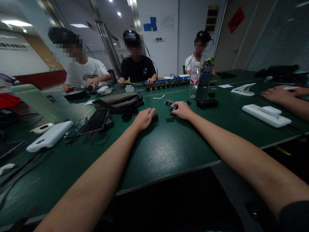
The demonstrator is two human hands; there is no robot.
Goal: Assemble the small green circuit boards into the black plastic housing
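Observation:
My left hand (144,119) rests on the green table (161,151) with its fingers curled round a small black box (155,117), which shows past the fingertips. To the right, my right hand (181,110) pinches a small electronic part with wires (172,107) between thumb and fingers. More thin wires and little green-blue parts (167,102) lie just beyond those fingertips. Between my hands, a flat black piece (170,120) lies on the table.
A phone (96,121), glasses, a white device (50,136) and a bag (116,100) are at left. Bottles (193,84), a black tray (207,103) and a white device (266,115) stand right. Three people sit across; another person's hands (277,93) rest at right.

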